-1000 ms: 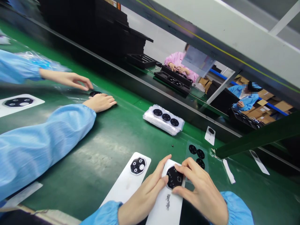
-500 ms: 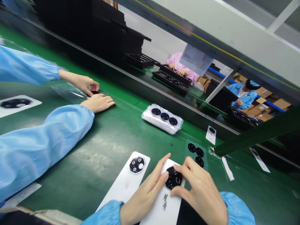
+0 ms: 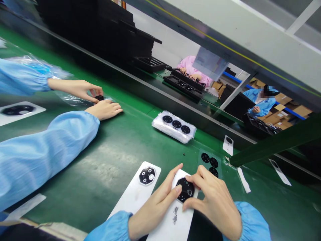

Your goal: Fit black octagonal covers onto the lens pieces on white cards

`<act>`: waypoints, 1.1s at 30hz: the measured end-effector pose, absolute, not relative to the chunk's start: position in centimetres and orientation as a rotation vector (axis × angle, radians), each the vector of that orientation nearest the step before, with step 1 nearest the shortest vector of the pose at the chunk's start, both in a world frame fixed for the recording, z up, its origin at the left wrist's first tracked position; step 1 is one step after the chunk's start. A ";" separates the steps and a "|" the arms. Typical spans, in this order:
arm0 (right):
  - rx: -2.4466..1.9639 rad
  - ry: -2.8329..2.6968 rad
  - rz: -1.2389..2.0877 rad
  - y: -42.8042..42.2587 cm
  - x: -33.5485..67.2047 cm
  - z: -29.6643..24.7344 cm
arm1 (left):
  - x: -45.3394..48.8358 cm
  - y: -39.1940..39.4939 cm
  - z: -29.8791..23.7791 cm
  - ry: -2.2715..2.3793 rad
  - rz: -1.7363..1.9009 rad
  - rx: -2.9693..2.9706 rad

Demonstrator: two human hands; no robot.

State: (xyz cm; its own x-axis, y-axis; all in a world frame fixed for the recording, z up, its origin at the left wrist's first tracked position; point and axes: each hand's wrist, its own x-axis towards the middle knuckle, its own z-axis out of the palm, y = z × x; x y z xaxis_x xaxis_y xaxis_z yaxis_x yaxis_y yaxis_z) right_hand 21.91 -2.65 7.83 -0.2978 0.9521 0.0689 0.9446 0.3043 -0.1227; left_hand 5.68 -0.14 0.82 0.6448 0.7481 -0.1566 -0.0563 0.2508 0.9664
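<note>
White and glossy, the panel (image 3: 181, 214) lies at the bottom centre of the frame, tilted, with a black disc (image 3: 186, 190) at its upper end. The left hand (image 3: 154, 209) holds the panel by its left edge, thumb on the disc; the right hand (image 3: 218, 199) curves narrowly around the disc's right side, gripping it between thumb and forefinger. The panel looks light, stiff and rather slippery, so its long edges seem the best hold. The disc seems thin and easily scratched or smudged; its rim looks the safer place for fingertips.

Just left lies a second panel (image 3: 136, 197), crowding the left hand. Behind the right hand a clear sheet (image 3: 210, 164) bears more discs, partly hidden. A wrapped stack (image 3: 173, 134) sits right of the frame's centre, a dark speck (image 3: 184, 154) below it. At right, a green post (image 3: 273, 145) slants over the bench (image 3: 112, 160), near a white strip (image 3: 243, 180). A co-worker's sleeve (image 3: 52, 154) reaches across the left.
</note>
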 end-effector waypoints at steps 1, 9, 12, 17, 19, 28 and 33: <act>-1.781 -2.428 0.103 -2.6 22.0 7.8 | 5.6 -0.1 0.8 0.704 0.617 1.195; -1.725 -2.185 0.528 -2.1 23.3 7.7 | 5.6 0.2 1.0 0.738 0.658 1.173; -1.717 -1.874 0.728 -2.2 24.2 7.0 | 5.5 0.3 1.0 0.767 0.694 1.164; -1.562 -1.384 1.338 -2.7 24.2 5.5 | 5.4 0.3 0.9 0.776 0.685 1.105; -1.467 -1.289 1.485 -2.9 23.8 5.2 | 5.5 0.3 0.8 0.763 0.676 1.071; -1.403 -1.096 1.542 -3.2 22.9 5.4 | 5.9 0.4 0.9 0.625 0.526 0.807; -1.394 -1.094 1.530 -3.2 22.7 5.2 | 6.0 0.3 1.3 0.634 0.524 0.706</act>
